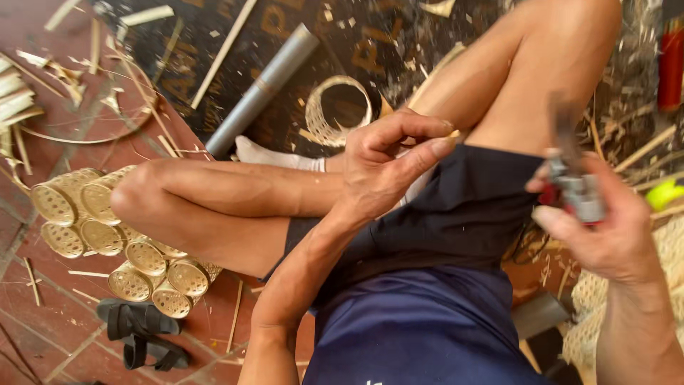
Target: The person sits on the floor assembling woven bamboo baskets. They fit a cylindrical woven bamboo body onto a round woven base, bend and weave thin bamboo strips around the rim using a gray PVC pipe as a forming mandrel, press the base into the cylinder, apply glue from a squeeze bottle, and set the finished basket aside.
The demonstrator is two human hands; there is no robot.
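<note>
My left hand (pixel 388 165) is raised over my crossed legs, thumb and fingers pinched together on a thin pale bamboo sliver (pixel 453 133) that barely shows at the fingertips. My right hand (pixel 605 232) at the right holds a grey metal tool with red parts (pixel 576 189), blurred by motion. Beyond my left hand a small woven bamboo ring (pixel 340 114) lies on the dark mat.
Several small woven bamboo cylinders (pixel 107 232) lie stacked on the brick floor at left, black sandals (pixel 142 334) below them. A grey tube (pixel 263 85), bamboo strips (pixel 221 53) and shavings litter the mat. A woven piece (pixel 666 285) sits at the right edge, a red cylinder (pixel 671 64) above.
</note>
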